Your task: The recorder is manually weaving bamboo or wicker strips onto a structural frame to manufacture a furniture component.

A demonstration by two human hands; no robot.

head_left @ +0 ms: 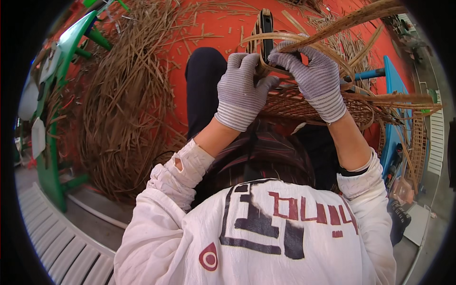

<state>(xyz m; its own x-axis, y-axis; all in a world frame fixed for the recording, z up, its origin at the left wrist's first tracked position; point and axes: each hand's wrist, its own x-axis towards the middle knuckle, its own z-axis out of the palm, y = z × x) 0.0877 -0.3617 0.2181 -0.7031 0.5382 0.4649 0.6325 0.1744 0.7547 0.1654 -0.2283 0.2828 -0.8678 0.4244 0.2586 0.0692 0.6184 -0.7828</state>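
Both my hands wear grey-and-white striped knit gloves. My left hand (242,88) is closed on the edge of a brown woven wicker piece (306,105), beside its dark upright frame bar (267,31). Part of that edge is hidden behind the fingers. Just right of the bar, my right hand (313,73) is closed, its thumb and fingers pinching a flat brown wicker strip (344,26) that runs off to the upper right. Other loose strip ends arch over and around the right hand. The open lattice of the wicker piece lies below my hands, above my lap.
A large heap of brown strips (128,104) covers the red floor (204,28) at left. Green furniture (50,156) stands at the far left, near a white slatted surface (66,242). A blue panel (395,90) and another lattice piece (418,137) stand at right.
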